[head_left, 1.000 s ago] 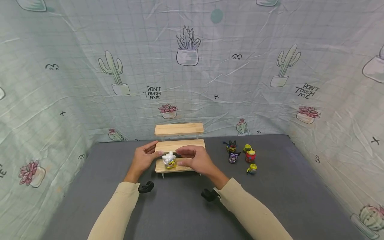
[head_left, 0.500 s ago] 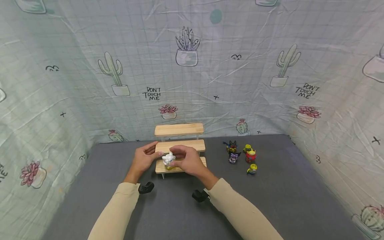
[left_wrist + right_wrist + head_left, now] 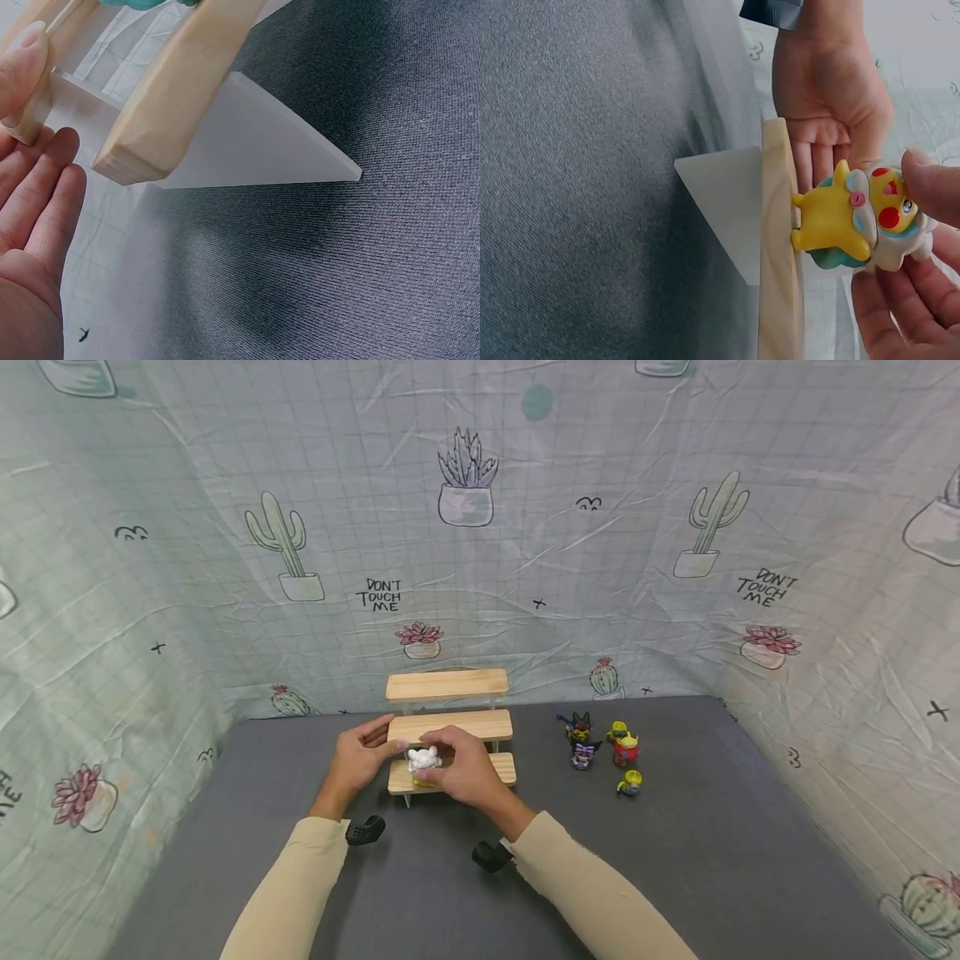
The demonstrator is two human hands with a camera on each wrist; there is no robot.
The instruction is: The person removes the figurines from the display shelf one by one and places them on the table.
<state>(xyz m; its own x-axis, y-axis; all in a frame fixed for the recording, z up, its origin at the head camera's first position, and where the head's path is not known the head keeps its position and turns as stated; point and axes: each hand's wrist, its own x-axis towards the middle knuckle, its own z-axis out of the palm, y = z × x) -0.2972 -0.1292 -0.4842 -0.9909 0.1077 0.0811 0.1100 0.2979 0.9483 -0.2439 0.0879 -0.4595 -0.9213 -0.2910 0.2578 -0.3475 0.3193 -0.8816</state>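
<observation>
A small yellow figurine (image 3: 825, 217) with red cheeks and a white hood stands on the lowest board of a three-tier wooden display stand (image 3: 487, 724), near its left end. My right hand (image 3: 471, 770) pinches the figurine by its hooded head, thumb on one side and fingers on the other. At the stand's left end, my left hand (image 3: 356, 764) holds the end of the middle board, with the thumb over it and fingers beneath, as the left wrist view shows. A translucent side panel (image 3: 255, 142) supports the boards. From the head view, most of the figurine's face is hidden.
Right of the stand, several small figurines sit on the dark grey tabletop (image 3: 705, 827): black-eared ones (image 3: 582, 753), a red-and-yellow one (image 3: 626, 749) and small yellow ones (image 3: 630, 783). A cactus-print cloth (image 3: 540, 652) hangs behind and along both sides.
My right hand has moved left and closed its thumb and fingers on the figurine's head. The figurine has turned slightly on the board. My left hand stays at the stand.
</observation>
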